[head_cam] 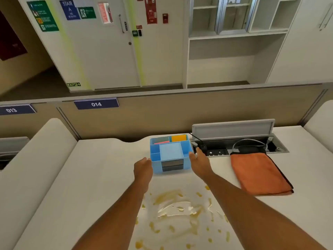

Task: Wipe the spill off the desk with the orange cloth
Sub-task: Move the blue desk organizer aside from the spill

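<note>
A yellow-brown spill (180, 212) with white smears spreads over the near middle of the white desk (100, 177). The folded orange cloth (259, 174) lies flat to the right of the spill, untouched. Behind the spill stands a blue desk organizer (171, 152) with coloured notes in it. My left hand (143, 168) presses against its left front corner. My right hand (200, 161) lies against its right side. The organizer is clamped between both palms, fingers stretched forward.
An open cable tray (234, 139) with its lid up and cables inside sits behind the cloth. A beige partition (180, 112) with the label 014 closes off the desk's far edge. Padded dividers flank the desk left and right.
</note>
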Available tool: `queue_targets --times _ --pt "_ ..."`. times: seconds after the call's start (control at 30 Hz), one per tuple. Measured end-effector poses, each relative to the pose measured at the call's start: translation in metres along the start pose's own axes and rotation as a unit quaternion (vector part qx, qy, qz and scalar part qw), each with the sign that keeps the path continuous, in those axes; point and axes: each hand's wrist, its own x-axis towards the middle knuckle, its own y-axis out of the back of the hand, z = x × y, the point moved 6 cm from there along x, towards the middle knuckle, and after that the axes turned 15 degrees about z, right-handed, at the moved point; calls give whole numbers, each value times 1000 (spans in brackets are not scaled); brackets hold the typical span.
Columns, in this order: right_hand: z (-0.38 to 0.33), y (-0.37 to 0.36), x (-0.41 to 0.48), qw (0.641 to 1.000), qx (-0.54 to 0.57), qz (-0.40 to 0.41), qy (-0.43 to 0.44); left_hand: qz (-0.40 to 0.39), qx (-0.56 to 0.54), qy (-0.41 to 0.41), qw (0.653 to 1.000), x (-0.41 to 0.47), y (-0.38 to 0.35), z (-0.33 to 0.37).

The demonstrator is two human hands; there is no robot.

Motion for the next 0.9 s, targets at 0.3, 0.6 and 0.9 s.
queue_targets --times 0.3,0.6,0.9 --pt "38 -40 51 997 3 17 -75 -25 36 -29 999 27 -30 2" --pt "38 -43 53 997 -1 45 -60 -11 78 -58 995 41 -20 16" --pt "-19 -109 5 999 27 19 13 34 79 -78 993 91 78 12"
